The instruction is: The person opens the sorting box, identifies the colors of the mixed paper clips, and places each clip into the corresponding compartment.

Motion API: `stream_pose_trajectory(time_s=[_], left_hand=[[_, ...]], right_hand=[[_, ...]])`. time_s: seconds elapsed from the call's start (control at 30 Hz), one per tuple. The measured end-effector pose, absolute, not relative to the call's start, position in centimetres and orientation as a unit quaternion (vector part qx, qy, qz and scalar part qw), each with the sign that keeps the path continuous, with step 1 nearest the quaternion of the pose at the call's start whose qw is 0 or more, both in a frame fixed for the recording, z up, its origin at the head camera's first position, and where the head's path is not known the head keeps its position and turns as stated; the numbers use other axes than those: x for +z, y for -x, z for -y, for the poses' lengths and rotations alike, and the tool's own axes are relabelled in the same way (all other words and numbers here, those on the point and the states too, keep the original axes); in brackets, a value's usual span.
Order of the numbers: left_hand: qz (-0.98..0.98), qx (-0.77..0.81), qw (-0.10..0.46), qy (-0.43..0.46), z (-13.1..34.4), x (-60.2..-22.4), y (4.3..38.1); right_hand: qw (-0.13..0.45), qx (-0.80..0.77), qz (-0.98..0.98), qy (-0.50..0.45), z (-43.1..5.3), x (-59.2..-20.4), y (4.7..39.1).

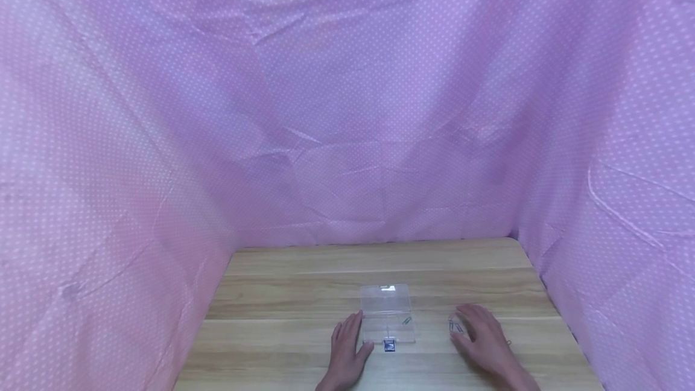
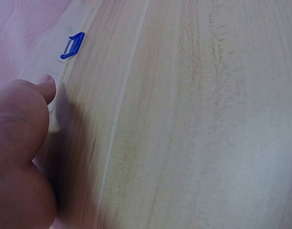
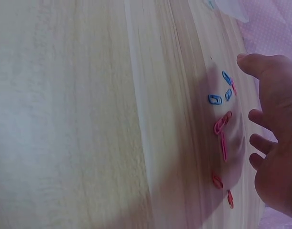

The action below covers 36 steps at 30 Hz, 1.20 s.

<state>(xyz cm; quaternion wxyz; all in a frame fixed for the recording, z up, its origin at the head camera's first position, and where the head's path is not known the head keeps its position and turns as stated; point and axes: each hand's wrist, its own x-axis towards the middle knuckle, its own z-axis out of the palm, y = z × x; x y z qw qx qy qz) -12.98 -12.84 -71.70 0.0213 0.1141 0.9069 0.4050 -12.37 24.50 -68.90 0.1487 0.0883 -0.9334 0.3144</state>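
A clear plastic box [image 1: 374,332] lies on the table with its lid [image 1: 384,300] folded back. A blue latch [image 2: 75,46] juts from its front edge. One green paper clip [image 1: 406,320] shows in its right part. My left hand [image 1: 347,349] rests along the box's left side with fingers extended, its thumb at the front left corner. To the right of the box, my right hand [image 1: 485,338] is over loose paper clips, fingers spread and relaxed, holding nothing. In the right wrist view, blue clips [image 3: 215,99], pink clips [image 3: 219,125] and red clips [image 3: 217,181] lie beneath it.
The wooden table [image 1: 282,288] has a light grain. Pink dotted cloth [image 1: 347,107] hangs behind it and along both sides. Bare wood separates the box from the loose clips.
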Motion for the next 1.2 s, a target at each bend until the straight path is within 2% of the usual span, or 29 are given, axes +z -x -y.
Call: stream_pose_trajectory(time_s=[0.23, 0.47, 0.63, 0.9, 1.0, 1.2], left_hand=[[-0.903, 0.413, 0.01, -0.119, 12.9, -72.3, 13.0], [-0.901, 0.411, -0.038, -0.136, 13.0, -73.0, 13.0], [-0.904, 0.401, -0.038, -0.142, 13.1, -72.9, 12.9], [-0.907, 0.379, -0.087, -0.159, 13.1, -73.3, 13.0], [-0.906, 0.388, -0.076, -0.153, 13.0, -73.1, 13.0], [-0.898, 0.423, 0.01, -0.116, 13.1, -72.3, 13.1]], right_hand=[[0.167, 0.299, 0.935, -0.09, -25.0, -69.6, 12.7], [0.155, 0.292, 0.941, -0.076, -25.1, -69.8, 13.0], [0.158, 0.29, 0.941, -0.072, -25.0, -70.1, 13.1], [0.115, 0.301, 0.945, -0.049, -24.9, -70.1, 13.3], [0.116, 0.303, 0.945, -0.049, -24.9, -70.1, 13.4], [0.149, 0.297, 0.942, -0.054, -24.7, -70.3, 13.4]])
